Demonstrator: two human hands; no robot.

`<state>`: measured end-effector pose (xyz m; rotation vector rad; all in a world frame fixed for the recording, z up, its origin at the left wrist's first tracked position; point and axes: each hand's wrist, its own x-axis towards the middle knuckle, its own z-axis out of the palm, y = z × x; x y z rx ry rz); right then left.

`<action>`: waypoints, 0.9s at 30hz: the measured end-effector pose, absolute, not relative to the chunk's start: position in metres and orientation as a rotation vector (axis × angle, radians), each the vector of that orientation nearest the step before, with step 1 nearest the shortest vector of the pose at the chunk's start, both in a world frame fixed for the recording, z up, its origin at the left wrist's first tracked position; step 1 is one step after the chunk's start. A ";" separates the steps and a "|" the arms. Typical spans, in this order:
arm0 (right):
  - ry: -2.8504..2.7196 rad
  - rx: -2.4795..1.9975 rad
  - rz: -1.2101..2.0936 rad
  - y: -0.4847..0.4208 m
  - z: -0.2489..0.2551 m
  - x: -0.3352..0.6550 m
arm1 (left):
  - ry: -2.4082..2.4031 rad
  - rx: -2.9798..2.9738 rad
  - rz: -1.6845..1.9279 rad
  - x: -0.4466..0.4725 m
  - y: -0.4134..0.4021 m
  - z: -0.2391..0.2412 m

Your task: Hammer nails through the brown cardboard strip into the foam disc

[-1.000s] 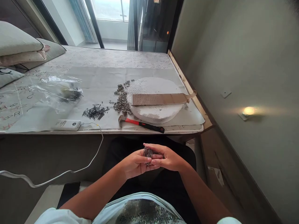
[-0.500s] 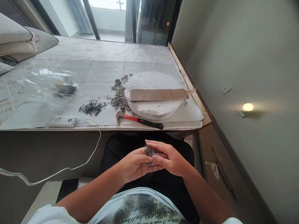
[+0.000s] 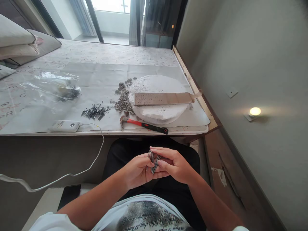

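Observation:
Over my lap, my left hand (image 3: 138,168) and my right hand (image 3: 173,164) meet around a small bunch of dark nails (image 3: 153,160). Both hands have fingers curled on the bunch, the nails standing between the fingertips. On the table beyond lie a red-handled hammer (image 3: 143,123), a loose pile of nails (image 3: 94,111), a heap of small grey bits (image 3: 123,102), and a white foam disc (image 3: 157,110) with a perforated brown strip (image 3: 163,98) across it.
A white power bank (image 3: 64,125) with a cable (image 3: 72,173) hanging off the table edge sits front left. A clear plastic bag (image 3: 55,86) lies further left, cushions (image 3: 16,41) at the far left. A wall with a small lit lamp (image 3: 255,111) is on the right.
The hands have shifted slightly and the nails in them have fanned out, one now tilted. The view has dipped a little. Things on the table have not moved.

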<state>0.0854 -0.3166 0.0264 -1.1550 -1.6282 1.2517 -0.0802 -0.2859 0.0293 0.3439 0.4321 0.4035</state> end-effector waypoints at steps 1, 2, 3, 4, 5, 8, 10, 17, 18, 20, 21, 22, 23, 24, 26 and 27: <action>-1.626 -1.158 1.261 -0.316 0.026 0.085 | 0.435 0.343 0.400 -0.080 -0.286 0.029; -1.623 -1.161 1.271 -0.316 0.026 0.085 | 0.438 0.344 0.397 -0.081 -0.286 0.028; -1.619 -1.166 1.279 -0.316 0.025 0.085 | 0.441 0.345 0.397 -0.081 -0.286 0.027; -1.614 -1.169 1.284 -0.315 0.025 0.085 | 0.444 0.345 0.399 -0.081 -0.286 0.027; -1.610 -1.173 1.288 -0.315 0.024 0.085 | 0.446 0.345 0.401 -0.081 -0.286 0.026; -1.601 -1.184 1.290 -0.315 0.024 0.084 | 0.439 0.345 0.398 -0.082 -0.286 0.025; -1.583 -1.192 1.311 -0.315 0.024 0.085 | 0.426 0.345 0.390 -0.082 -0.286 0.024; -1.533 -1.158 1.356 -0.318 0.022 0.085 | 0.387 0.328 0.389 -0.083 -0.284 0.022; -1.522 -1.154 1.365 -0.318 0.021 0.085 | 0.385 0.327 0.389 -0.083 -0.284 0.022; -1.496 -1.145 1.389 -0.318 0.019 0.085 | 0.390 0.332 0.385 -0.083 -0.284 0.022; -1.485 -1.138 1.399 -0.317 0.018 0.085 | 0.398 0.334 0.384 -0.083 -0.284 0.022; -1.475 -1.132 1.404 -0.317 0.017 0.086 | 0.411 0.334 0.383 -0.084 -0.283 0.021; -1.461 -1.128 1.403 -0.317 0.015 0.087 | 0.432 0.338 0.387 -0.086 -0.283 0.020; -1.446 -1.124 1.397 -0.316 0.013 0.087 | 0.461 0.346 0.394 -0.088 -0.281 0.019; -1.403 -1.116 1.390 -0.316 0.009 0.089 | 0.543 0.382 0.424 -0.096 -0.275 0.011; -1.381 -1.117 1.395 -0.316 0.006 0.090 | 0.592 0.406 0.446 -0.102 -0.269 0.006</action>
